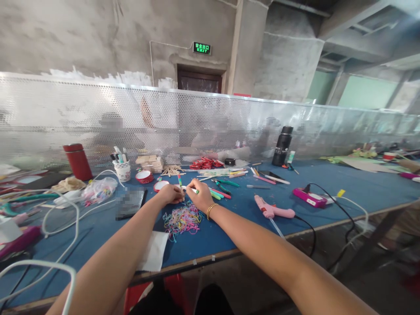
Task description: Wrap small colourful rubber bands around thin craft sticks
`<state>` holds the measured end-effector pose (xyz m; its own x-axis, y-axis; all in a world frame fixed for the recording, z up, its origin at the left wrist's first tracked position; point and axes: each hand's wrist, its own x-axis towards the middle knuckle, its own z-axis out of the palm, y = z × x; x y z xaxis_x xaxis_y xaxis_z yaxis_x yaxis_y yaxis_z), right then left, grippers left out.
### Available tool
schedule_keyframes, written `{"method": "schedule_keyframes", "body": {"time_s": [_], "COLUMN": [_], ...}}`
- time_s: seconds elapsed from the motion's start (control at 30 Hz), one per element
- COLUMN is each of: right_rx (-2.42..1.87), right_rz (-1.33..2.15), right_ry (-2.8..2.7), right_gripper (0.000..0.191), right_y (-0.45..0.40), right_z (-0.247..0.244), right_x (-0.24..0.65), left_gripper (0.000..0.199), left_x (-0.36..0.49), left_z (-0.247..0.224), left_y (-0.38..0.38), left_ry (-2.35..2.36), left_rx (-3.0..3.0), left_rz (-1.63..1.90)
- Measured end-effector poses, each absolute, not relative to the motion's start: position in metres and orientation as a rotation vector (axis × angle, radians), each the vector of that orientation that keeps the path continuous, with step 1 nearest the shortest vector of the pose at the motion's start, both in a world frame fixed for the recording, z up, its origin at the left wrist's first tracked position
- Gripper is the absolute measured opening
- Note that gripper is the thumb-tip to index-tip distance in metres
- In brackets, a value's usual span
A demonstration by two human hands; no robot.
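My left hand (173, 194) is closed on a thin stick (180, 180) with green and red bands, which stands upright from the fingers. Just right of it, my right hand (201, 194) grips a white marker (193, 190) with a green part, its tip end pointing left toward the stick. A tangled pile of coloured cords (183, 218) lies on the blue table directly below both hands. Behind the left hand is a round red-rimmed item (160, 186), partly covered by the fingers. Several coloured markers (220, 194) lie right of the right hand.
Green-handled pliers (226, 183), a pink glue gun (274, 211) and a purple device (309, 198) with cables lie to the right. A black bottle (282, 146) stands behind. At left are a red bottle (78, 162), a pen cup (122, 170), a dark pouch (131, 203) and white cables.
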<state>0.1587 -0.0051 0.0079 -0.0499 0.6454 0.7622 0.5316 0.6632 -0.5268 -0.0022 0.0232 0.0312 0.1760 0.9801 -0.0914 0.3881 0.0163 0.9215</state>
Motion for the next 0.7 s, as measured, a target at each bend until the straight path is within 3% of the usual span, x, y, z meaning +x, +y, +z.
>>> {"method": "schedule_keyframes", "body": {"time_s": [0.7], "right_rx": [-0.975], "right_rz": [0.123], "right_ry": [-1.689], "right_gripper": [0.014], "right_y": [-0.0052], "right_z": [0.0080], "right_x": [0.1588], "left_gripper": [0.023], "left_x": [-0.0026], "left_z": [0.0334], "left_y": [0.0203], "left_ry": [1.391], "left_rx": [1.588], "left_rz": [0.780]}}
